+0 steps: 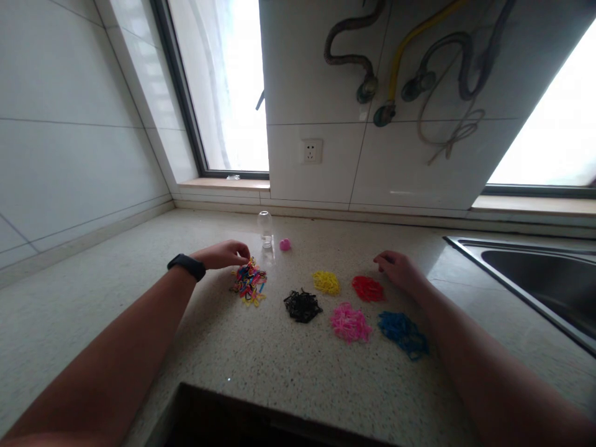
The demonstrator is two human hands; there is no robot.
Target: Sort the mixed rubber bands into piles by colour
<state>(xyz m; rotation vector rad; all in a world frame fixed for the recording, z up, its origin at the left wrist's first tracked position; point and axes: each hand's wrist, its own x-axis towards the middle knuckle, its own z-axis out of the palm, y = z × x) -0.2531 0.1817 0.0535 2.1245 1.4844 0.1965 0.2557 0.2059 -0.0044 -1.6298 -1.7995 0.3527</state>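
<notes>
My left hand (223, 254), with a black band on its wrist, is at the far edge of a mixed pile of coloured rubber bands (250, 282), its fingers curled and pinched at the pile's top. My right hand (399, 269) rests on the counter beside a red pile (367, 288), fingers loosely curled with nothing visible in them. Sorted piles lie between the arms: yellow (326, 282), black (302, 305), pink (350, 323) and blue (403, 332).
A small clear bottle (265, 230) and a pink cap (285, 244) stand behind the piles. A steel sink (535, 273) is at the right. The speckled counter (279, 360) has a dark front edge. A wall socket (311, 151) and hoses hang above.
</notes>
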